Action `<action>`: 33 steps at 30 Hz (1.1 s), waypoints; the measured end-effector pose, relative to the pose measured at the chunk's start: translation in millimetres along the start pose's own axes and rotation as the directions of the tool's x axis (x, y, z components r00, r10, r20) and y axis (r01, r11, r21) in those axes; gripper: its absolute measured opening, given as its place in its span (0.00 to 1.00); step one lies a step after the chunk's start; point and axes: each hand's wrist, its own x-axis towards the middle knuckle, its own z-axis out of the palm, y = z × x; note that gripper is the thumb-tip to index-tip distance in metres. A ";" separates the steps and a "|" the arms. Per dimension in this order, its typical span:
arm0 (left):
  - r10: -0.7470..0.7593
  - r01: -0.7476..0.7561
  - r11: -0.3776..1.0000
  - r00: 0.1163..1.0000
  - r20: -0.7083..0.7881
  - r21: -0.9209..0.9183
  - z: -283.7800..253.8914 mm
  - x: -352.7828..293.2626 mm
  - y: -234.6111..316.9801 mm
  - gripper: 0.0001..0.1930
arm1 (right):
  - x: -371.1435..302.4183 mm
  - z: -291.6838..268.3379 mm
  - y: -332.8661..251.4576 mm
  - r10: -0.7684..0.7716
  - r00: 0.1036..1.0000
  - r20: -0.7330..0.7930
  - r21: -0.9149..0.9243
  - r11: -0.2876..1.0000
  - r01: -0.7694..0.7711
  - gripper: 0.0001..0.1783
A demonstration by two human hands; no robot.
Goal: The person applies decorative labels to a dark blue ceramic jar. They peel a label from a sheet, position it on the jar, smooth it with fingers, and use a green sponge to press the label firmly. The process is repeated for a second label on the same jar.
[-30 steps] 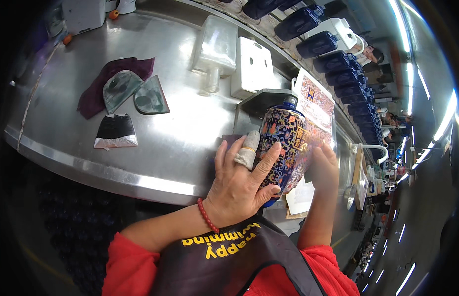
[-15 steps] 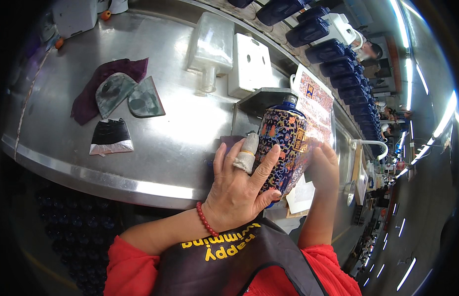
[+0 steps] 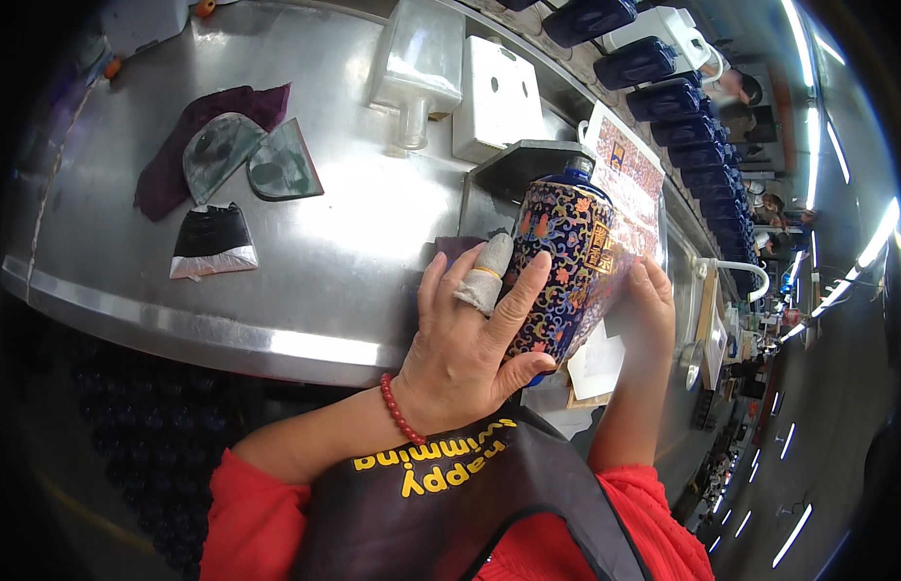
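A dark blue bottle [image 3: 557, 261] with a colourful floral pattern and gold characters lies tilted, neck away from me, by a dark angled rest [image 3: 528, 160]. My left hand [image 3: 470, 339] steadies it from the left, with index finger and thumb laid against its patterned side. One finger of that hand wears a grey cloth finger cover [image 3: 484, 276]. At the bottle's right side, a translucent patterned film [image 3: 605, 300] stands off the surface. My right hand [image 3: 652, 295], partly blurred, pinches near the film's outer edge.
Behind the bottle lies a printed patterned sheet [image 3: 630, 174]. A clear glass bottle [image 3: 419, 63] and a white block with holes [image 3: 494, 102] stand at the back. Purple cloth [image 3: 170, 174] and green scrapers [image 3: 286, 165] lie left. Blue bottles [image 3: 635, 63] line the far right.
The view has shifted, and the bottle now appears slightly up and right. My right hand has moved a little away from the bottle; my left hand keeps its place on it.
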 end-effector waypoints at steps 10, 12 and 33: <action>-0.103 0.105 0.990 0.994 0.025 -0.093 -2.6 -18.8 -17.9 0.45 | 0.0 -0.1 1.9 0.033 0.998 -0.057 -0.033 0.999 -0.035 0.15; -0.085 0.086 0.996 0.996 0.026 -0.035 1.0 -19.7 -13.5 0.50 | -0.5 -0.2 2.9 0.027 1.000 -0.005 -0.027 0.999 -0.027 0.14; -0.101 0.099 0.994 0.994 0.036 0.053 5.7 -15.9 -9.8 0.47 | 2.3 4.1 0.8 0.078 0.997 -0.013 -0.082 0.993 -0.079 0.13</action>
